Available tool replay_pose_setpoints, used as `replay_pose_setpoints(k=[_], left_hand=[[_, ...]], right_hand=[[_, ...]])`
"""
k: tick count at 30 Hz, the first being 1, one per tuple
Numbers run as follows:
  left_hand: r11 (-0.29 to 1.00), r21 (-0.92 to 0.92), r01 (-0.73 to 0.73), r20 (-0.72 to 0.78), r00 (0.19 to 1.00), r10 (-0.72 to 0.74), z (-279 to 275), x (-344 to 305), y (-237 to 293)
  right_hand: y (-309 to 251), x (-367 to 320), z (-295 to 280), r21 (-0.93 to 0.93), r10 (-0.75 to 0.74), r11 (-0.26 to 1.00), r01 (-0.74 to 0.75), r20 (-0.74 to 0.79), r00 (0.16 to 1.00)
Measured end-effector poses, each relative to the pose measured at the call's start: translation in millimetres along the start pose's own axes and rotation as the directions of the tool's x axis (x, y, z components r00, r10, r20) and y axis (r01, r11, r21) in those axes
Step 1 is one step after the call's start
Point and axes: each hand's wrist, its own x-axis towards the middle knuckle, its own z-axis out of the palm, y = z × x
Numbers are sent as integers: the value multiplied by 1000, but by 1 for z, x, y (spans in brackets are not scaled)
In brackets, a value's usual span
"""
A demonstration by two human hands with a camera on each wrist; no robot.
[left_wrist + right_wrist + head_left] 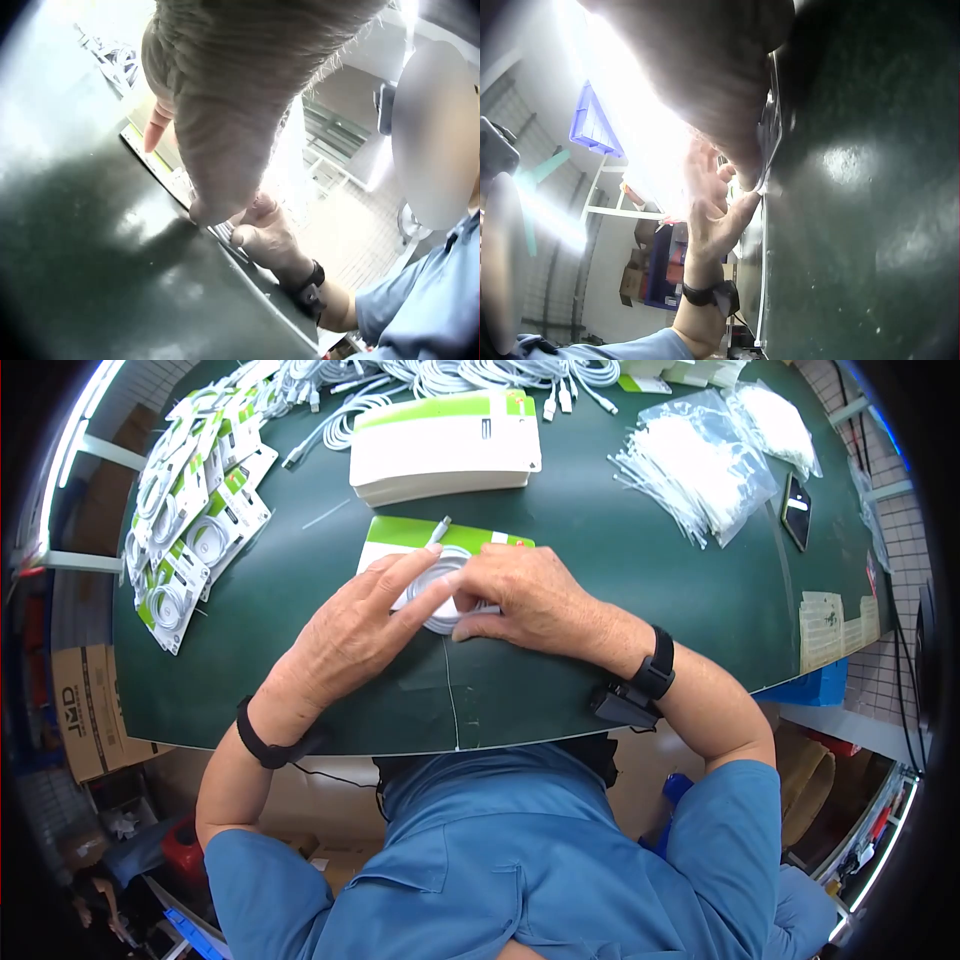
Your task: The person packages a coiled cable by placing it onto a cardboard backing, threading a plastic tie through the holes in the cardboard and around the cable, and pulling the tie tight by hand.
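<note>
A coiled white cable [452, 560] lies over a green-and-white card [395, 532] in front of the person. One plug [441, 528] sticks up past the coil's far side. My left hand [350, 622] reaches over the coil from the left, its extended fingers resting across it. At the coil's right side my right hand [530, 595] has its fingers curled, thumb low, and pinches the cable's edge. Both hands cover parts of the coil and card. In the left wrist view the right hand [266, 236] shows beyond the left; glare washes out the right wrist view.
A stack of cards [440, 455] stands just beyond the work. Carded cables [205, 540] pile up at left, loose cables [440, 375] at the back. Bags of white zip ties [705, 465] and a phone [796, 512] lie at right on the green table [560, 700].
</note>
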Motion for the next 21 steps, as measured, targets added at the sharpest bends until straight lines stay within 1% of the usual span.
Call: replay_pose_setpoints(k=[1, 3, 4, 5, 7, 9, 11, 12, 15, 16, 19, 21], left_hand=[[1000, 13, -3, -12, 1000, 3, -2, 2, -3], [973, -155, 170, 46, 985, -165, -5, 2, -6], [937, -237, 257, 85, 966, -243, -5, 2, -8], [939, -234, 253, 73, 967, -242, -5, 4, -11], [935, -247, 256, 102, 966, -238, -1, 9, -19], [926, -265, 268, 112, 963, -247, 4, 11, -26], [943, -246, 225, 104, 973, -205, 8, 14, -36], [950, -236, 203, 103, 978, -183, 10, 13, -38], [938, -269, 217, 115, 975, -193, 8, 13, -35], [932, -285, 222, 124, 973, -194, 7, 12, -33], [925, -299, 233, 137, 970, -200, 0, 1, -14], [917, -313, 247, 157, 966, -206, -6, -9, -3]], right_hand=[[0, -1, -2, -1, -18, 1000, 18, 20, 1000], [1, -2, -5, -1, -48, 999, 48, 64, 997], [2, -3, -5, -13, -54, 998, 55, 64, 996], [3, -3, -4, -9, -97, 995, 97, 44, 994], [5, -4, -4, 5, -175, 985, 175, 14, 984], [4, -5, -3, -20, -196, 980, 196, 17, 981], [3, -5, -3, -63, -241, 969, 240, 5, 971], [2, -5, -3, -62, -241, 968, 241, 16, 970], [0, -5, 0, -187, -218, 959, 213, -7, 976], [1, -5, -1, -182, -216, 960, 213, -1, 976], [4, -4, -4, -110, -130, 987, 119, -93, 987], [0, -4, -2, -93, -134, 988, 127, -68, 989]])
